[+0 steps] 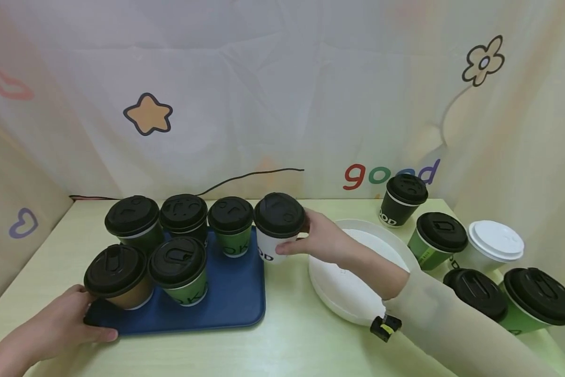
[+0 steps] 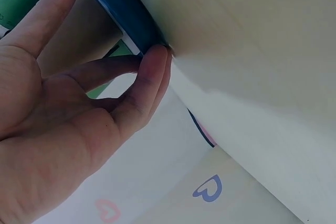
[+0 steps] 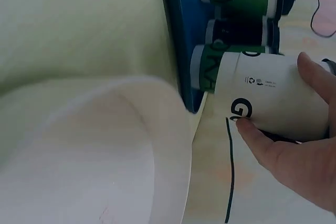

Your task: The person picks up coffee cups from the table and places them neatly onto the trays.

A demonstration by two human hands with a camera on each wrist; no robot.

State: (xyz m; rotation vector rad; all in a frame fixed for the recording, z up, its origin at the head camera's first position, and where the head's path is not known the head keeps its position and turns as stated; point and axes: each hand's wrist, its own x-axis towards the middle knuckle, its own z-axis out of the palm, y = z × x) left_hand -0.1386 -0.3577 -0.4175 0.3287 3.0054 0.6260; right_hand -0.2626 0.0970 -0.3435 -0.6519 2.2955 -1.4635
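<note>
At the near left of the pale green counter (image 1: 287, 351), the left hand (image 1: 70, 319) grips the front corner of a dark blue rectangular tray (image 1: 235, 309). On the tray, a brown paper cup with a black lid (image 1: 117, 275) and a green paper cup with a black lid (image 1: 180, 272) stand in front. Beyond, past a round white dish (image 1: 343, 288), the right hand (image 1: 323, 238) grips a black-lidded white paper cup (image 1: 278, 225) by the tray's right edge; whether its base is raised is unclear. A dark green cup (image 1: 133, 222), a black cup (image 1: 184, 220) and a small green cup (image 1: 231, 225) line the tray's back. The work looks partway: five cups sit on the tray, the white one is unreleased, whether joining or leaving I cannot tell, and five more lidded cups (image 1: 436, 238) stand off it at right.
</note>
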